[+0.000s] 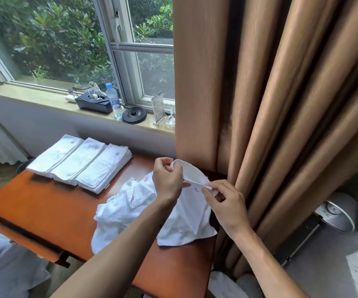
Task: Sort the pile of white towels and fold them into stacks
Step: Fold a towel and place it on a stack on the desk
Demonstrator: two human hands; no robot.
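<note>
- The left hand [167, 181] clenched one end of a white cloth towel [192, 172], and the right hand [227, 207] pinched the other end, near the right edge of the orange-brown wooden surface [44, 211].
- A blue stitched mark on that towel was too small to read.
- A loose pile of white towels [126, 214] lay beneath, with unreadable red marks.
- Three stacks of folded white towels [79, 162] sat side by side at the far left corner, each with a small emblem.

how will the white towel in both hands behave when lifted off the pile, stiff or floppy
Probably floppy: the towel sags in folds below where the left hand and right hand grip its edge. Likely light, since fingers alone hold it up. It may drag the pile beneath, as it drapes over it.
</note>
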